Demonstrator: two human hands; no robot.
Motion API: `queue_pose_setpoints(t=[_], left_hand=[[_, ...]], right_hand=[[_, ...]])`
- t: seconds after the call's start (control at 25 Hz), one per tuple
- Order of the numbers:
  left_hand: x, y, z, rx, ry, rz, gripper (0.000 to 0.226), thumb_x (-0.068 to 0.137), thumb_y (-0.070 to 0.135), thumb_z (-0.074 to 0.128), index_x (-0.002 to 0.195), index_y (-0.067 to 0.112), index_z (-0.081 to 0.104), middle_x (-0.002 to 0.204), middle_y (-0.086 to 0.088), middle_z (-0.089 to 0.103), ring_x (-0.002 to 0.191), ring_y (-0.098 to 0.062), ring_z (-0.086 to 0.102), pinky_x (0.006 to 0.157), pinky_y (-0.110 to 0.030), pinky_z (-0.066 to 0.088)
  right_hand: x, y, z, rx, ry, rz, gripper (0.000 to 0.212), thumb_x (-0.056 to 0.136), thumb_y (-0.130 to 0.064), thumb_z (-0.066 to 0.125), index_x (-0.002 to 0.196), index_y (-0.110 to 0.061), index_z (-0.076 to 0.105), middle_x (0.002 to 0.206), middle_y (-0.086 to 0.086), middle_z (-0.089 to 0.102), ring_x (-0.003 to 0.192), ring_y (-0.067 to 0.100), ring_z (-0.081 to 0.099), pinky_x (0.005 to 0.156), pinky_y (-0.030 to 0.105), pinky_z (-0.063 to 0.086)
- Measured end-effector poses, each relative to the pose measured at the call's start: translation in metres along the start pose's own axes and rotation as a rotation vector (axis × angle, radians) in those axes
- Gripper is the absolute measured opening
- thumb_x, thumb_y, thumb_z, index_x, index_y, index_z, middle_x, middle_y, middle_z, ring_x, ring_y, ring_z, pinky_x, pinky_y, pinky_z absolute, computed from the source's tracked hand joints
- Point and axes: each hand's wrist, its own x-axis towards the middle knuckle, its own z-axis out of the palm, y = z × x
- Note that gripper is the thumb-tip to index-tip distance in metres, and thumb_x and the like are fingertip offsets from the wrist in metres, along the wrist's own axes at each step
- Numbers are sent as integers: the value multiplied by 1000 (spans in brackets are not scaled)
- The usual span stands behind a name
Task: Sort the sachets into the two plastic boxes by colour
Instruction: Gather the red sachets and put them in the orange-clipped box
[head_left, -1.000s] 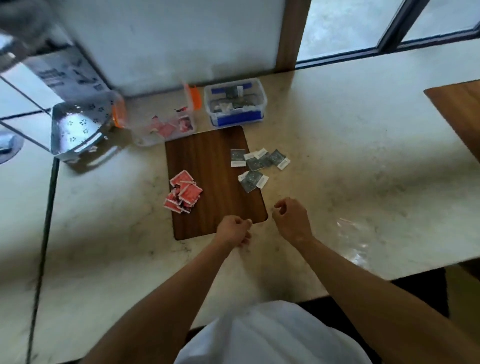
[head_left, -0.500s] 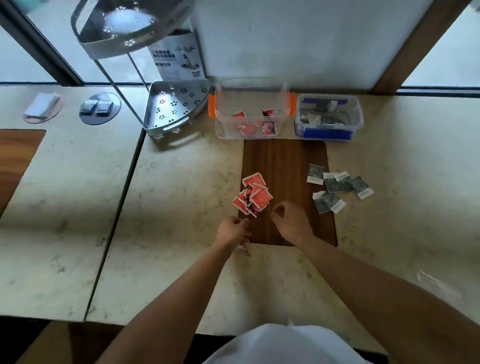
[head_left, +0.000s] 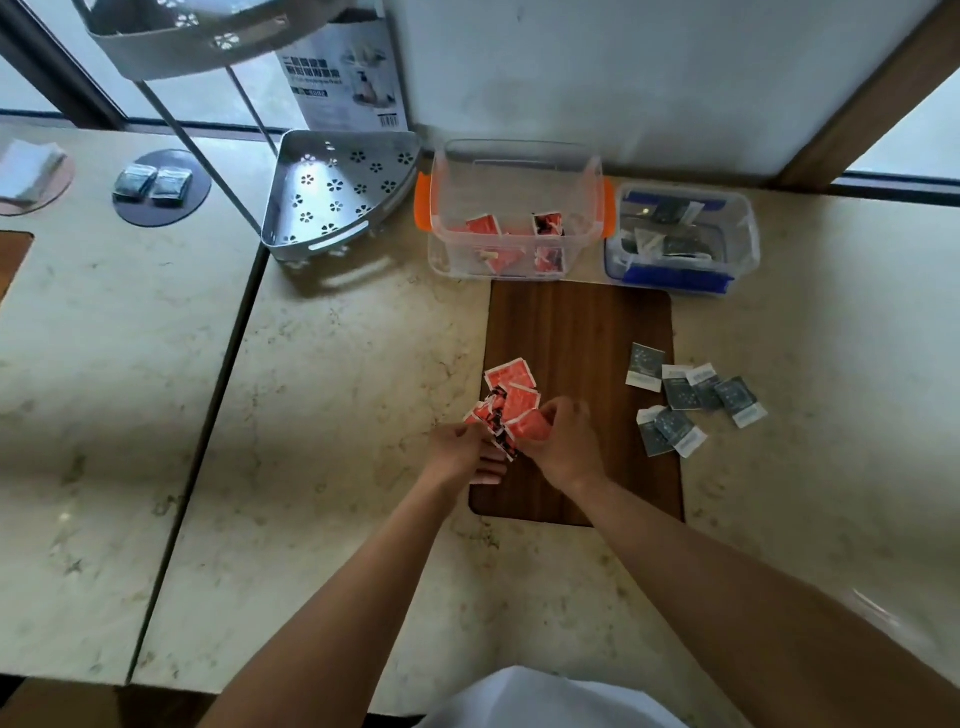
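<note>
- At the left edge of the wooden board (head_left: 582, 332), both hands meet over the heap of red sachets (head_left: 511, 402): the right hand (head_left: 563, 447) has its fingers curled onto a sachet at the heap's near side, gripping it.
- The left hand (head_left: 457, 452) sits just left of the board, fingers bent round the lowest sachets of the same heap, which fan out flat and square, red with white borders.
- The board is a dark, grained rectangle with rounded corners, lying flat on a pale, marbled stone surface (head_left: 337, 467).
- Right of the board, straddling its edge, lie the grey sachets (head_left: 691, 402), flat squares with white strips, loosely scattered and partly overlapping.
- Beyond the board's far edge stands a clear plastic box with orange clips (head_left: 514, 208), holding several red sachets.
- Just right of it, a lower clear box with blue clips (head_left: 680, 239) holds grey sachets.
- Left of the orange-clipped box, a grey metal corner shelf (head_left: 337, 192), wedge-shaped and pierced with flower cut-outs, stands on thin rods.
- Behind that shelf leans a printed carton (head_left: 343, 78).
- Far left of the board, a dark round coaster (head_left: 161, 187) carries two small grey packets.
</note>
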Motion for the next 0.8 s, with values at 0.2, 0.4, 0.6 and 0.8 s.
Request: queue_pose_setpoints(t=[0.2, 0.4, 0.6, 0.8], left_hand=[[-13, -11, 10, -10, -102, -91, 53, 102, 44, 51, 103, -6, 70, 96, -27, 76, 84, -40, 76, 67, -44, 65], [-23, -21, 1, -375, -255, -51, 26, 100, 17, 56, 108, -4, 70, 103, -24, 76, 88, -31, 76, 80, -42, 62], [-25, -35, -5, -326, -147, 3, 15, 97, -2, 54, 98, -1, 70, 97, -24, 75, 80, -31, 75, 66, -37, 61], [-20, -38, -3, -311, -25, 80, 16, 93, 3, 65, 108, 1, 71, 104, -21, 77, 89, -32, 76, 76, -40, 61]], right_hand=[[-16, 5, -1, 91, -15, -79, 21, 79, -22, 79, 78, -16, 59, 75, -5, 60, 68, 12, 54, 57, 23, 34], [-37, 5, 2, 172, -84, -210, 26, 73, 2, 77, 84, -21, 72, 100, -2, 57, 88, 1, 58, 74, 9, 45], [-55, 6, -3, 414, -130, -81, 31, 85, 4, 65, 109, -15, 69, 107, 3, 68, 88, 8, 69, 79, 24, 59], [-52, 7, 0, 409, -167, 123, 14, 95, -23, 66, 101, -12, 72, 74, 4, 71, 46, -1, 58, 45, 15, 45]])
